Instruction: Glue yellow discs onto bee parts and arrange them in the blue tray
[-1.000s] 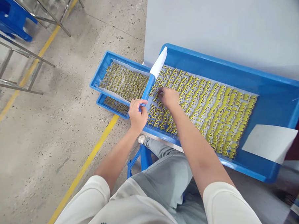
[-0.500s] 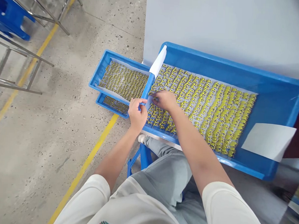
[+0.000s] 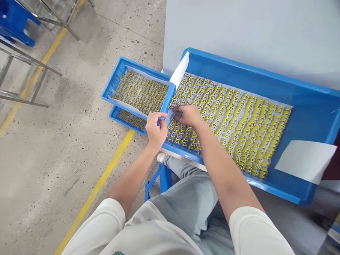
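Observation:
My left hand (image 3: 156,130) is at the left end of a large blue bin (image 3: 259,73), its fingers curled beside the rim. Anything between those fingers is too small or hidden to make out. Just inside that end, my right hand (image 3: 189,115) reaches down with bent fingers and thumb drawn close together. Its fingertips are at the small yellow parts (image 3: 245,119), which stand in rows on white paper across the bin's floor. What the right fingertips hold, if anything, cannot be seen clearly. A folded white paper flap (image 3: 180,69) leans over the bin's left rim.
Two smaller blue trays sit left of the bin; the upper tray (image 3: 110,79) holds many similar small parts on paper, with the lower tray (image 3: 114,115) partly beneath. A white sheet (image 3: 305,159) lies at the bin's right end. Metal-legged stools (image 3: 9,68) stand at left.
My right hand has shifted very slightly, its fingertips moving a little at the bin's left end. The left hand, bin and trays look unchanged.

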The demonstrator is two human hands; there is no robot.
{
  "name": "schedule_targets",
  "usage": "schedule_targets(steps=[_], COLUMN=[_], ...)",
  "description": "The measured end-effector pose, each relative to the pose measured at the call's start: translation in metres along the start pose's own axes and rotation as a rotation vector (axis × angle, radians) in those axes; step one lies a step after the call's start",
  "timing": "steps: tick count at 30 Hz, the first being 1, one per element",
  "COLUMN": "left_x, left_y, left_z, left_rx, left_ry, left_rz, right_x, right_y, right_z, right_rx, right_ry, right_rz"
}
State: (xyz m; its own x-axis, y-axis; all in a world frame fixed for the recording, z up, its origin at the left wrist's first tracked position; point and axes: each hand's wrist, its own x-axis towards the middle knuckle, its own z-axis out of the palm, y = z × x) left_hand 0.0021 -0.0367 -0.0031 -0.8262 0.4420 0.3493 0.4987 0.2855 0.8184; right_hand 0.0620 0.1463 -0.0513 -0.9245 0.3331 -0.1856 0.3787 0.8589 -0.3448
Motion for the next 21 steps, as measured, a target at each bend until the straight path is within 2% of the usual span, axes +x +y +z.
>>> schedule_targets(steps=[8,17,21], left_x=[-0.0009,-0.0005,-0.0007], left_y=[-0.0003,-0.0006,-0.0009], left_z=[0.0005,0.0005,0.0012], left_rx=[-0.027,-0.012,-0.032], left_ry=[0.012,0.006,0.019], left_rz=[0.017,0.014,0.023], right_x=[0.0019,0.0050,0.0048], right_y=[0.0059,0.0000,0.0043], right_z=[-0.0056,-0.0029,-0.0061], right_rx=[-0.053,-0.056,-0.038], right_ry=[0.059,0.052,0.101], right_rz=[0.143,0.175,0.234])
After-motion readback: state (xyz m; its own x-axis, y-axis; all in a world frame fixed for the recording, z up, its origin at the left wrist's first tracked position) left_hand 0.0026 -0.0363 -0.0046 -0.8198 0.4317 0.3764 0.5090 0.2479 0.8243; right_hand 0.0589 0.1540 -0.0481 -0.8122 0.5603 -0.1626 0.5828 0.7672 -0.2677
